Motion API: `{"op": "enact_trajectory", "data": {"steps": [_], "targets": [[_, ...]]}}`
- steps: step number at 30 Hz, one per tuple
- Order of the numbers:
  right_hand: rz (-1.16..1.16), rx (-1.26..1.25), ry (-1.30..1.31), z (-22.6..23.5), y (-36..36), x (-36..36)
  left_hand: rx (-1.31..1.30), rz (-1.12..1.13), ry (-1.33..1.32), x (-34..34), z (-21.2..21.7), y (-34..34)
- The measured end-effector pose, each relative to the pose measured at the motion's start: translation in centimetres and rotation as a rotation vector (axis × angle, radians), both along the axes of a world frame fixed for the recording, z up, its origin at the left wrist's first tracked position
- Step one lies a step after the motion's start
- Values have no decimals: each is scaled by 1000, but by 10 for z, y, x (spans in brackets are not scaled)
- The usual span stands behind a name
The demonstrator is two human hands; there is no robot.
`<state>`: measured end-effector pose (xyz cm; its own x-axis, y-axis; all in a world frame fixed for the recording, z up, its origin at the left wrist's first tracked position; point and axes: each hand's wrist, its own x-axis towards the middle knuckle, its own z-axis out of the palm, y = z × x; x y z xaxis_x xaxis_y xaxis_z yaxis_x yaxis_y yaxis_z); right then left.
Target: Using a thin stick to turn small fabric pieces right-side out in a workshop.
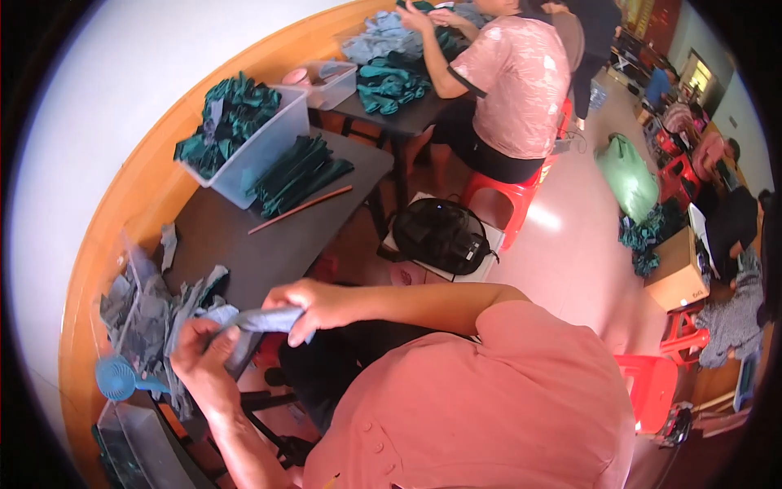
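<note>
Both my hands hold one grey fabric piece (259, 319) stretched between them, just off the near edge of the dark table (244, 244). My right hand (314, 303) pinches its upper end with closed fingers. My left hand (198, 349) grips the lower end. A loose heap of the same grey fabric pieces (151, 314) lies on the table right beside my left hand.
A clear bin of dark green fabric (236, 134), a green stack (297, 173) and a thin wooden stick (300, 209) lie farther on the table. A small blue fan (118, 379) stands by a bin near me. Another person on a red stool (505, 196) works ahead; a black bag (440, 236) is on the floor.
</note>
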<state>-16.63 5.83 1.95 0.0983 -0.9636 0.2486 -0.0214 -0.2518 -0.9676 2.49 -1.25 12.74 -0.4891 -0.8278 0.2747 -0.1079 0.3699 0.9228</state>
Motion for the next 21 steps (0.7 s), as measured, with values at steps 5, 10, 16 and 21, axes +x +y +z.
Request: {"op": "enact_trajectory", "data": {"steps": [5, 10, 16, 21], "targets": [[-183, 295, -373, 7, -10, -9, -175, -66, -193, -27, -18, -78], [-135, 408, -566, -24, -16, -16, -861, 227, -196, -34, -76, -98], [-127, 553, -676, -40, -1, -7, 596, 50, 90, -2, -128, 17], [-72, 538, -565, -34, 12, 0, 688, 101, 313, -23, -137, 18]]}}
